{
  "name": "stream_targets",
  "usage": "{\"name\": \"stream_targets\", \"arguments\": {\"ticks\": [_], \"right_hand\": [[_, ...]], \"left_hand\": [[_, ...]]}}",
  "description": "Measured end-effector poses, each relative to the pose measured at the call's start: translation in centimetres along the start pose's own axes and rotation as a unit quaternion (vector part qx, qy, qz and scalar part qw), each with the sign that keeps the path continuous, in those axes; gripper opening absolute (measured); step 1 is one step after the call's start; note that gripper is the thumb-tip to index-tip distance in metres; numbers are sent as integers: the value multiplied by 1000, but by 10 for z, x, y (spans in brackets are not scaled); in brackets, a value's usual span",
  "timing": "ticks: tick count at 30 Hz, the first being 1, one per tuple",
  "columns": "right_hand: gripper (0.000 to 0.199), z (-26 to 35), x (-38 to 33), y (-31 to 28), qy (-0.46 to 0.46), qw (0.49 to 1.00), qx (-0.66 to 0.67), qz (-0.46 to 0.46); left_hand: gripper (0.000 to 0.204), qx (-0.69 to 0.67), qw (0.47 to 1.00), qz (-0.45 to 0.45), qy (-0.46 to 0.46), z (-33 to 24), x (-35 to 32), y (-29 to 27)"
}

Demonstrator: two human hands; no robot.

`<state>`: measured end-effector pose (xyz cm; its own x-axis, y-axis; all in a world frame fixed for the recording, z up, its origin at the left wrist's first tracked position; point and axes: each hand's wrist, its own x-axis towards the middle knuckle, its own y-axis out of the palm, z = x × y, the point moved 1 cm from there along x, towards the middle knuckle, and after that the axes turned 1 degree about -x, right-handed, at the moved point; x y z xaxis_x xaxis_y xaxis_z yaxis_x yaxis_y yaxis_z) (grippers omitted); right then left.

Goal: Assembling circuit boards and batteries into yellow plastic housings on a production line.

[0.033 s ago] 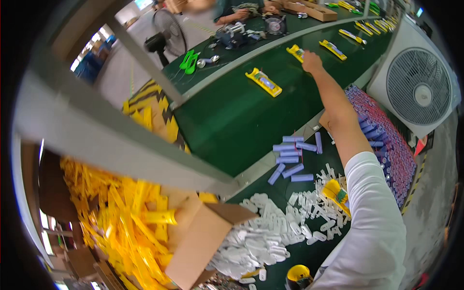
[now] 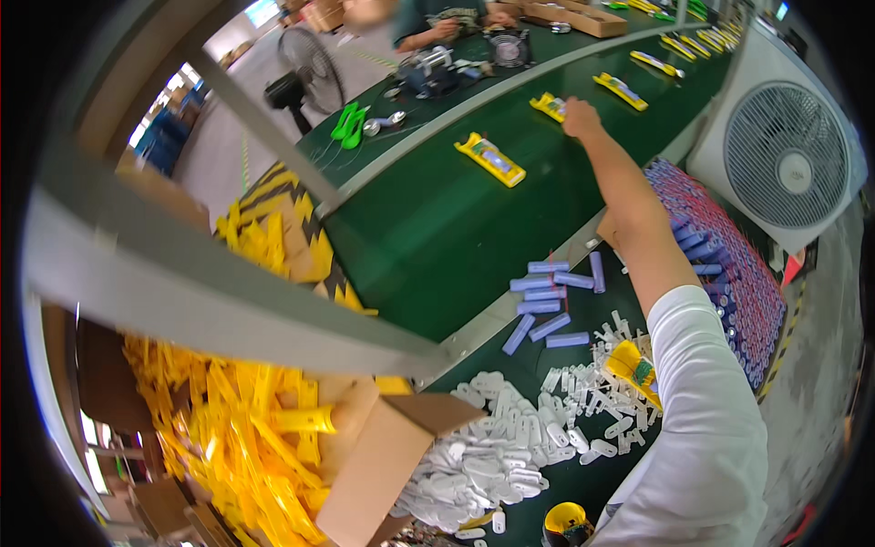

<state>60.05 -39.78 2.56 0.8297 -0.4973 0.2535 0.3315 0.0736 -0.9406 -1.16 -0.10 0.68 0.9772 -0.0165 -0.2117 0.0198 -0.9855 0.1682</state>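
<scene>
The right hand (image 2: pixel 581 117) is stretched far out over the green conveyor belt (image 2: pixel 428 237), its fingers (image 2: pixel 570 107) curled down onto a yellow holder (image 2: pixel 550 106) that lies on the belt; they touch it, but whether they actually grip it cannot be told from here. The left hand is out of sight.

All else is placed from that belt. On it, nearer than the touched holder, lies another yellow holder with a blue cell (image 2: pixel 491 159), and further along sit more yellow holders (image 2: pixel 622 89). Just off the belt's near edge, on the dark bench (image 2: pixel 538 365), loose lilac cylinder cells (image 2: pixel 547 301) lie in a small cluster. Nearer still is a spread of small white plastic pieces (image 2: pixel 510 447), with one yellow holder (image 2: pixel 633 366) on them beside the white sleeve. Right of the belt stands a tray of packed purple cells (image 2: pixel 729 264), and past it a white fan (image 2: pixel 784 155). At the belt's near left end, an open cardboard box (image 2: pixel 383 456) sits by a heap of yellow plastic parts (image 2: pixel 237 438). Across the belt another person's hands (image 2: pixel 447 29) work at a second bench.
</scene>
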Motion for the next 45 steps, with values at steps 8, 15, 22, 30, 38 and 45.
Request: {"name": "stream_targets", "arguments": {"ticks": [8,15,22,30,38,45], "right_hand": [[41,37,-38,-92,-274,958,57,61],[16,2,-379,-278,-496,728,386,273],[20,-34,-573,-175,-210,769,485,358],[21,-40,-584,-148,-153,657,588,446],[21,-37,-573,-133,-223,686,543,429],[16,-34,-572,-160,-256,745,493,369]], "left_hand": [[41,-11,998,-54,-4,-1,8,11],[43,-95,980,-142,-103,-29,25,15],[46,16,993,-94,72,1,24,6],[26,90,970,-132,182,11,27,15],[23,120,971,-110,174,-1,32,19],[26,120,978,-101,137,-11,29,26]]}}
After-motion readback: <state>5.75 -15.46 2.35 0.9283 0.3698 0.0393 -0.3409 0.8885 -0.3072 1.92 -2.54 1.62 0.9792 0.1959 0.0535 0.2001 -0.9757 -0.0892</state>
